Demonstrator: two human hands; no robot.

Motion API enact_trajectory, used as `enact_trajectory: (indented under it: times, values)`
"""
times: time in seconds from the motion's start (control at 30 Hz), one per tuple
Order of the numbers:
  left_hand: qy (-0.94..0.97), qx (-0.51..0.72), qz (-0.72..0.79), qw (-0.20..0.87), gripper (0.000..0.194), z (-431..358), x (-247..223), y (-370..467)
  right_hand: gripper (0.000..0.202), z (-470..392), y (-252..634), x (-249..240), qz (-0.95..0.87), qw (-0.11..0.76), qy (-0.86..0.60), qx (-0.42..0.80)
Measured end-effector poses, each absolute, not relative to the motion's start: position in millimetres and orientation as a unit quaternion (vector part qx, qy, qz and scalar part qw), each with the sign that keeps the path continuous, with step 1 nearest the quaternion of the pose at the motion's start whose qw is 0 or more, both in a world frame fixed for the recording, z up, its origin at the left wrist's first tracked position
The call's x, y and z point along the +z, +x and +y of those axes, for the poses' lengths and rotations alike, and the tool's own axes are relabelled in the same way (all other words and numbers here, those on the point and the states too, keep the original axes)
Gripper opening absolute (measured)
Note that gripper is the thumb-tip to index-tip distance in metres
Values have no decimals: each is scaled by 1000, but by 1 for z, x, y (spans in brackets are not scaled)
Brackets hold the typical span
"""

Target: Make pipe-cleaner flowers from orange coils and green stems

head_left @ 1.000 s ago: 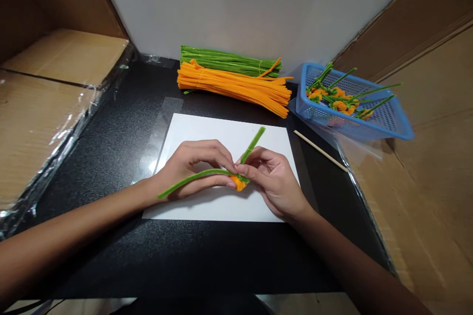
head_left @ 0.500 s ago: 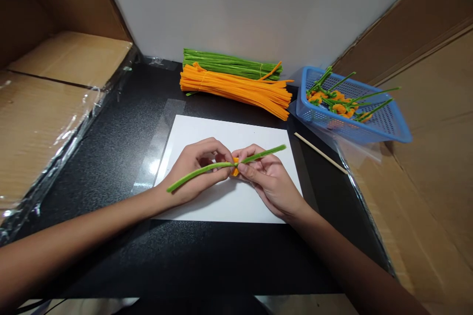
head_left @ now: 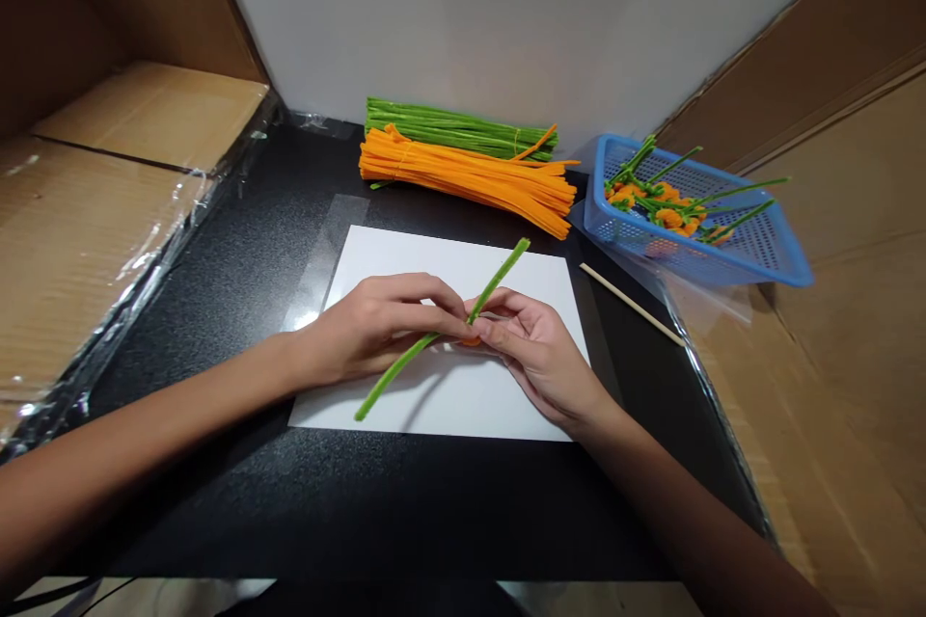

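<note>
Over a white sheet of paper (head_left: 506,405), my two hands meet at the middle of a green pipe cleaner (head_left: 394,376). Its ends stick out to the upper right and lower left. A small orange piece (head_left: 472,341) shows beneath the fingertips, mostly hidden by them. My left hand (head_left: 394,323) is closed, its fingertips pressed at the green stem's middle. My right hand (head_left: 539,347) pinches the orange piece and the stem between thumb and fingers.
Behind the paper lie a bundle of orange pipe cleaners (head_left: 463,175) and a green bundle (head_left: 449,127). A blue basket (head_left: 788,260) with orange-and-green flowers (head_left: 669,215) stands at right, near a thin wooden stick (head_left: 629,304). Cardboard (head_left: 94,260) borders the left side.
The green pipe cleaner has swung steeper, its upper end going up and left, its lower end down and right. My left fingers have moved over the join, covering more of the orange piece.
</note>
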State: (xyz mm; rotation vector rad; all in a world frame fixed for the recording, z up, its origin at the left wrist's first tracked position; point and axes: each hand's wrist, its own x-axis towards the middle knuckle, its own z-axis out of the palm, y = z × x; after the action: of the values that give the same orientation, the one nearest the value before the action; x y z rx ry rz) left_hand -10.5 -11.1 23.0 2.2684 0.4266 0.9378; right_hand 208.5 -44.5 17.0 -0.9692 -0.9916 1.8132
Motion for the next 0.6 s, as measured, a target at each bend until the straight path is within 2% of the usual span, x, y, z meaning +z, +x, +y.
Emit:
enact_trajectory:
  times: [0.2, 0.4, 0.5, 0.6]
  values:
    - [916, 301, 125, 236, 33, -5, 32, -21, 27, -45, 210, 15, -415, 384, -379, 733]
    - [951, 236, 139, 143, 26, -8, 44, -24, 27, -48, 208, 16, -443, 359, -392, 722]
    - [958, 212, 136, 140, 25, -6, 49, -26, 26, -48, 209, 16, -444, 367, -387, 720]
    - [955, 193, 136, 180, 28, -4, 51, -27, 26, -47, 209, 15, -434, 383, -380, 722]
